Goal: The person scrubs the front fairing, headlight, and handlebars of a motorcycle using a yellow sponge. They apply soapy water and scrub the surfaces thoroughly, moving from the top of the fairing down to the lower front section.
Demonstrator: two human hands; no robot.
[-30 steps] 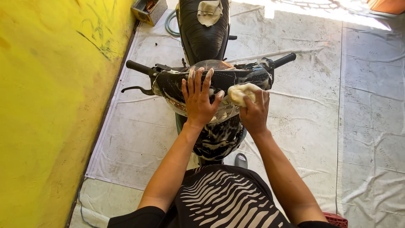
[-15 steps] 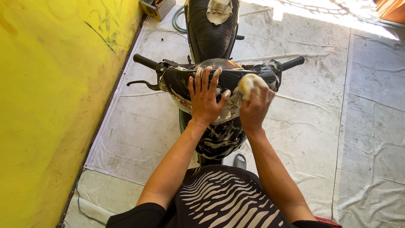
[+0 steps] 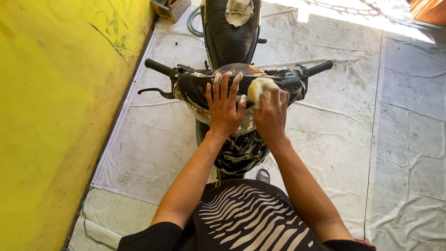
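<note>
A black motorbike (image 3: 231, 39) stands below me, its front cover streaked with white soap foam. My left hand (image 3: 225, 106) lies flat with fingers spread on the handlebar cover (image 3: 193, 88), just beside the headlamp. My right hand (image 3: 271, 114) presses a pale yellow soapy sponge (image 3: 258, 87) against the middle of the same cover, close to my left fingertips. The handlebar grips (image 3: 158, 67) stick out to both sides. A crumpled pale cloth (image 3: 239, 10) rests on the black seat.
A yellow wall (image 3: 55, 116) runs close along the left of the bike. A white tarp (image 3: 385, 139) covers the floor. A green hose (image 3: 194, 24) and a small box (image 3: 170, 8) lie at the top near the wall.
My right hand has slid the sponge leftward along the handlebar cover, toward my left hand. The left hand stays spread on the cover. The view has shifted slightly.
</note>
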